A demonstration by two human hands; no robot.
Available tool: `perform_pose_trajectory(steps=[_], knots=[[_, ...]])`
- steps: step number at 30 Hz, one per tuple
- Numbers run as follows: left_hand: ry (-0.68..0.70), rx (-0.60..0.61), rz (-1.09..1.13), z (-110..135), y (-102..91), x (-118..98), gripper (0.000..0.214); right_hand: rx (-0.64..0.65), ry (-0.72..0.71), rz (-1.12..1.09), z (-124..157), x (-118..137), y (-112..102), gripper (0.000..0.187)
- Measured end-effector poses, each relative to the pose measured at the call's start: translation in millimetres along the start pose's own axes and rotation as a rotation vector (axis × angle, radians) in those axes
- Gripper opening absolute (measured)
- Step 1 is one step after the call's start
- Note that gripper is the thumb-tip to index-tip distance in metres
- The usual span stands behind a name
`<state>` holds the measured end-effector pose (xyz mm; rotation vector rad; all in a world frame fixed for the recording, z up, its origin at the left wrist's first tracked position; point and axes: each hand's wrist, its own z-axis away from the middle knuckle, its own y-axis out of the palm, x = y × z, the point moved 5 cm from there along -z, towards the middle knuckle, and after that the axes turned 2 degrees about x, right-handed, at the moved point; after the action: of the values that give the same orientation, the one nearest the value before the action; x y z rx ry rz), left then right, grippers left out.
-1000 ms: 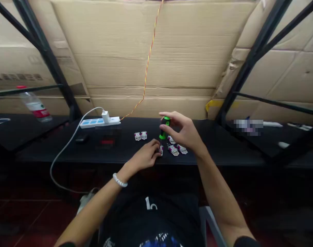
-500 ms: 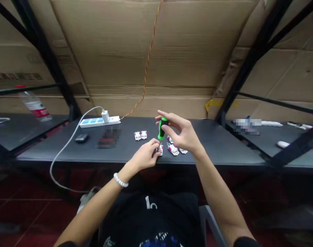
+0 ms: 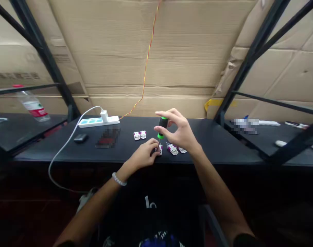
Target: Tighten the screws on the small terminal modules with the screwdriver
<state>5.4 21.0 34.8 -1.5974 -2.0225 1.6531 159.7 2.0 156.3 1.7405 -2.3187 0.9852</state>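
My right hand (image 3: 181,132) is closed round the handle of a green and black screwdriver (image 3: 161,127), which stands almost upright with its tip down. Below it my left hand (image 3: 145,156) pinches a small white and pink part (image 3: 160,149) against the black table (image 3: 215,151). Two more such parts (image 3: 175,149) lie just right of it, partly behind my right hand. Another pair of white parts (image 3: 139,135) sits a little to the left and further back.
A white power strip (image 3: 97,121) with a plugged charger and white cable lies at the back left. A small dark object (image 3: 80,138) lies near it. A plastic bottle (image 3: 30,104) stands on the left shelf. Cardboard lines the back wall, and black frame bars cross both sides.
My right hand has turned on the screwdriver handle, its fingers shifting their grip. The left hand has stayed on the part. The view has dipped slightly.
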Motion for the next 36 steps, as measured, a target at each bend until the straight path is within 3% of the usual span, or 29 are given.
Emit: perform_pose_trajectory(steps=[5, 9, 14, 16, 18, 21, 25, 30, 34, 36], knots=[[-0.003, 0.007, 0.011, -0.5, -1.6, -1.3, 0.008, 0.117, 0.032, -0.221, 1.1, 0.5, 3.4, 0.046], [-0.005, -0.003, 0.007, -0.1, -2.1, -1.9, 0.011, 0.033, 0.033, -0.076, 0.0, 0.5, -1.7, 0.037], [-0.006, -0.012, -0.003, 1.0, 0.0, -0.2, 0.011, 0.122, 0.033, -0.155, 0.4, -1.5, 1.9, 0.051], [-0.008, -0.014, -0.011, 1.1, 0.3, 0.1, 0.011, 0.11, 0.038, -0.156, -0.1, -3.0, 1.6, 0.048], [-0.006, -0.018, -0.017, 1.1, 0.1, 0.0, 0.012, 0.046, 0.047, -0.049, -0.9, -3.9, -1.2, 0.041], [0.0, -0.02, -0.024, 1.0, 0.1, -0.5, 0.012, 0.007, 0.037, 0.074, -1.1, -1.9, -3.1, 0.045], [0.004, -0.017, -0.023, 0.9, 1.1, -0.4, 0.011, 0.111, 0.018, -0.1, 0.6, 0.4, 3.6, 0.052], [0.002, -0.021, -0.026, 1.0, 1.1, 0.0, 0.012, 0.01, 0.037, 0.042, -0.9, -1.3, 2.1, 0.047], [0.007, -0.015, -0.015, 0.8, 0.9, -1.1, 0.012, 0.118, -0.013, -0.078, -2.2, 3.9, 5.6, 0.05], [0.01, -0.015, -0.014, 0.5, 0.6, -1.9, 0.012, 0.104, -0.013, -0.11, -2.5, 5.2, 4.1, 0.044]])
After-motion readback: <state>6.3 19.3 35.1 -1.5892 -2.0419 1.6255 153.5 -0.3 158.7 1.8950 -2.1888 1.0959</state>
